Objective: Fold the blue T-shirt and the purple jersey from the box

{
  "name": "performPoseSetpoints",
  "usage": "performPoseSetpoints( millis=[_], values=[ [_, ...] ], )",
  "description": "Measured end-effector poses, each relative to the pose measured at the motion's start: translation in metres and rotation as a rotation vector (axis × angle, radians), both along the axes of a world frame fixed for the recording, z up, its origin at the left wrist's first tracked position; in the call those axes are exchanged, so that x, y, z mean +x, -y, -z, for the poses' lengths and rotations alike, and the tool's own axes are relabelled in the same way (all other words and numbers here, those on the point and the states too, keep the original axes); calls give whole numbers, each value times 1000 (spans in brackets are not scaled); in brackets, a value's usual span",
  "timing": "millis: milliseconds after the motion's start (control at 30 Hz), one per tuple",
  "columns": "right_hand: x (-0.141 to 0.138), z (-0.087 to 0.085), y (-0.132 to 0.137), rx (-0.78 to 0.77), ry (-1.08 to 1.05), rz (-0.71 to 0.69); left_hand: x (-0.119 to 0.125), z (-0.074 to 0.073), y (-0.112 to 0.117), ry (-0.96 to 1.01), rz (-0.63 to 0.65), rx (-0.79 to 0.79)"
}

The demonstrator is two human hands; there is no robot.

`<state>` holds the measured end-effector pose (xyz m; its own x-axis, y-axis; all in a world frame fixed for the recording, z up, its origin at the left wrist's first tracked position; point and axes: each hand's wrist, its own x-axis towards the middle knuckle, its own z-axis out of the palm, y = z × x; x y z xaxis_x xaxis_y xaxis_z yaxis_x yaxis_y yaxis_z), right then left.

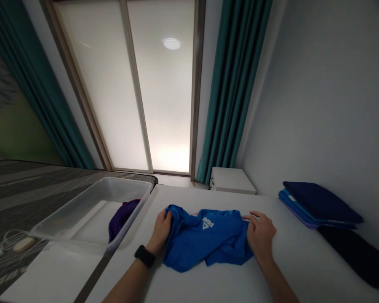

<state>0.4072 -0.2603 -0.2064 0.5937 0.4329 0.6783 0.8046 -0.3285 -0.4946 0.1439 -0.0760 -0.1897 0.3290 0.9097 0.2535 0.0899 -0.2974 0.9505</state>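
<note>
A bright blue t-shirt [205, 240] lies bunched on the white table [303, 269], with a white logo on its fabric. My left hand [160, 229] grips the shirt's bunched left side, and a black watch [144, 256] sits on that wrist. At the shirt's right edge, my right hand [260, 233] holds the fabric, its fingers curled over the edge. The shirt's underside is hidden.
A clear plastic tub [91, 210] stands left of the shirt, holding a purple garment [123, 219]. To the right lie a stack of folded blue garments [318, 206] and a black garment [353, 256]. A white cabinet [232, 181] stands beyond the table.
</note>
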Motion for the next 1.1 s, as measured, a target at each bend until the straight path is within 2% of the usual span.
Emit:
performPoseSetpoints(
  millis=[67, 133, 200, 267, 333, 400, 467, 533, 633, 700, 767, 833, 933, 1000, 1100],
  values=[
    [-19, -1, -1, 48, 130, -110, 4, -2, 7, 2, 44, 25],
    [-54, -1, -3, 1, 209, -422, 7, -2, 11, 6, 70, 41],
    [-92, 1, -5, -186, 210, -661, 9, -1, 13, 8, 67, 46],
    [-120, 5, -8, -380, 198, -760, 10, -1, 10, 1, 53, 51],
    [-131, 9, -13, -435, 192, -711, 7, 0, 3, -32, 38, 62],
    [-124, 11, -16, -398, 165, -625, 3, -1, -5, -72, 26, 67],
    [-106, 10, -16, -268, 102, -533, -2, -2, -13, -81, 15, 34],
    [-86, 5, -11, -80, -25, -440, -7, -1, -16, -56, 13, -82],
    [-66, -5, 1, 128, -395, -351, -11, 0, -13, -20, 130, -331],
    [-60, -12, 6, 213, -719, -381, -11, 0, -7, -1, 252, -453],
    [-56, -16, 7, 287, -956, -472, -8, -1, -1, 39, 318, -505],
    [-51, -16, 5, 304, -1002, -532, -4, -2, 2, 75, 329, -443],
    [-44, -7, -1, 102, -733, -507, 1, 3, 2, -16, 358, -121],
    [-45, 5, -5, -77, -454, -499, 5, 11, 4, -190, 392, 115],
    [-52, 22, -8, -288, -112, -499, 10, 25, 11, -541, 400, 381]
  ],
)
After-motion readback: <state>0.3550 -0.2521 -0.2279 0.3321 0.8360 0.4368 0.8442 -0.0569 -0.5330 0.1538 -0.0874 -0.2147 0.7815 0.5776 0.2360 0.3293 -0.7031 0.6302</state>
